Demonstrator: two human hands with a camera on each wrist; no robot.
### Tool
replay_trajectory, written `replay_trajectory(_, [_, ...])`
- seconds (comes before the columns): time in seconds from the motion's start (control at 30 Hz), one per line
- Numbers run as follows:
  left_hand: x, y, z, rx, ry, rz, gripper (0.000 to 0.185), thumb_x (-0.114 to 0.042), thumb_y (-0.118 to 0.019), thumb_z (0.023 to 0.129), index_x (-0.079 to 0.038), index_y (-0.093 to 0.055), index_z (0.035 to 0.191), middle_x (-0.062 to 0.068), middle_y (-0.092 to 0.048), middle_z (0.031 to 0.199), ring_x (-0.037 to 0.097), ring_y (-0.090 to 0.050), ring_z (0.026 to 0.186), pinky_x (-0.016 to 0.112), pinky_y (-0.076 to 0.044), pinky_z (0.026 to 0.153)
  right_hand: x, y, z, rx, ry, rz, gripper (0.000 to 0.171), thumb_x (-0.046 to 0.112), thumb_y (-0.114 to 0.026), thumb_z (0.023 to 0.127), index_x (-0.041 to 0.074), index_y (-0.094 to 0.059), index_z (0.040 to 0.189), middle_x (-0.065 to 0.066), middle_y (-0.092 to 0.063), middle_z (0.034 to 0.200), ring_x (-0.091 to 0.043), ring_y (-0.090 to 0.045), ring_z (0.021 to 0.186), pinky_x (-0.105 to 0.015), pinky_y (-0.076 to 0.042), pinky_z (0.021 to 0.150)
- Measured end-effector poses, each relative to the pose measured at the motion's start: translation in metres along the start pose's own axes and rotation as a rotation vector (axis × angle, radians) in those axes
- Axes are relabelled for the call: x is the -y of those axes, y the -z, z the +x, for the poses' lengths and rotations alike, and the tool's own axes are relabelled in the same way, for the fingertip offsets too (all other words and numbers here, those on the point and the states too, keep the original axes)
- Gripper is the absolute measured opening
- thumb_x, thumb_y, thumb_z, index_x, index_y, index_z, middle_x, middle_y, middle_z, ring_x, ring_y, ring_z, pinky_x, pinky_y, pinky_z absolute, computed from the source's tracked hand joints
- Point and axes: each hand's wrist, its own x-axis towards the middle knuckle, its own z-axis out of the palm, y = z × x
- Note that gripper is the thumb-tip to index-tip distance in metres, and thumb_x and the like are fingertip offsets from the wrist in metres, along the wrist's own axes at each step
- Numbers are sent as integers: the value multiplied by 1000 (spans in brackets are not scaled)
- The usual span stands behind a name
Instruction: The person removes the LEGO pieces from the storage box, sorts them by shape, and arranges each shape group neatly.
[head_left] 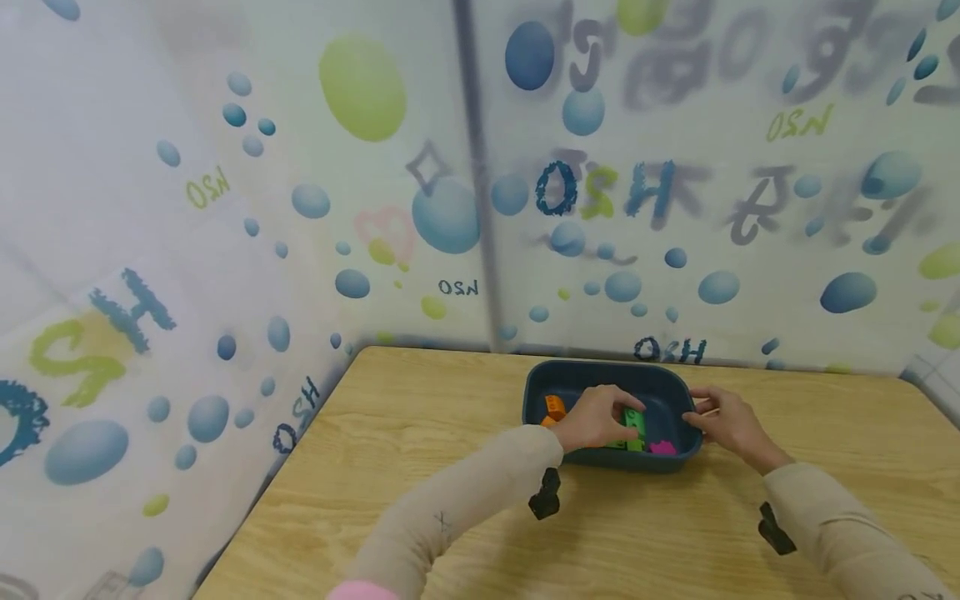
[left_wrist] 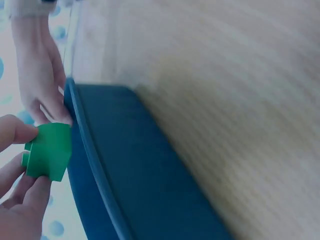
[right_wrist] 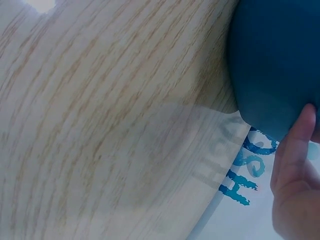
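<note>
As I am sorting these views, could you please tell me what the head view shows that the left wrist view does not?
Only the head view shows the orange block, the pink block and both sleeves. Only the left wrist view shows closely the left hand's fingers pinching the green block. Both show the dark blue tub, the wooden table, and the right hand at the tub's rim.

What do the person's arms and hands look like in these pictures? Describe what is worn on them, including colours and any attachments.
Both arms wear long beige sleeves reaching the wrists. The left sleeve bears a small dark mark on the forearm. A small black device hangs under each wrist, the left one and the right one. The left hand and right hand are bare, with no gloves; rings cannot be made out.
</note>
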Motion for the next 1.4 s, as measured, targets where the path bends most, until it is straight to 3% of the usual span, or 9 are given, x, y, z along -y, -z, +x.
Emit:
replay_trajectory(0.2, [-10,-8,-12,6,-45,-40,32,-13,-69,76,-12,-65,107,-8,-55,94,1,-51,78,8,-41,66,-1,-1,-1,8,0,4,49,5,-58,83,-17,-37,122,-24,-56,92,-27,-61,76,-30,-51,55])
replay_trajectory(0.43, [-19,-20,-25,93,-88,-139,32,-9,-68,77,-9,-64,109,-7,-54,99,-3,-50,86,8,-42,71,0,0,0,0,6,-34,50,6,-59,83,-17,-37,121,-27,-55,93,-29,-60,76,-31,-51,56])
replay_trajectory(0.67, [-20,-38,-29,181,-57,-212,33,-8,-69,76,-8,-64,108,-9,-53,99,-7,-50,84,7,-41,70,-1,-1,0,-9,20,-45,49,5,-60,82,-17,-38,120,-27,-55,92,-30,-61,77,-31,-51,55])
replay_trajectory(0.97, [-18,-72,-30,189,-11,-183,33,-10,-70,75,-10,-65,108,-12,-60,100,-8,-52,82,6,-41,65,0,0,-2,-3,15,-30,50,5,-59,82,-18,-37,120,-28,-55,92,-30,-61,76,-31,-51,55])
replay_trajectory(1.17, [-14,-89,-26,236,16,-192,33,-12,-68,77,-12,-64,110,-14,-61,100,-9,-51,80,6,-40,65,0,-1,-1,1,9,-30,50,5,-59,82,-18,-37,120,-27,-55,91,-29,-61,76,-31,-51,55])
replay_trajectory(1.4, [-15,-93,-21,184,40,-157,31,-14,-69,76,-13,-66,107,-15,-62,94,-9,-49,74,7,-39,62,0,0,1,4,-3,-32,51,7,-59,83,-17,-36,121,-27,-55,92,-28,-61,75,-32,-51,56])
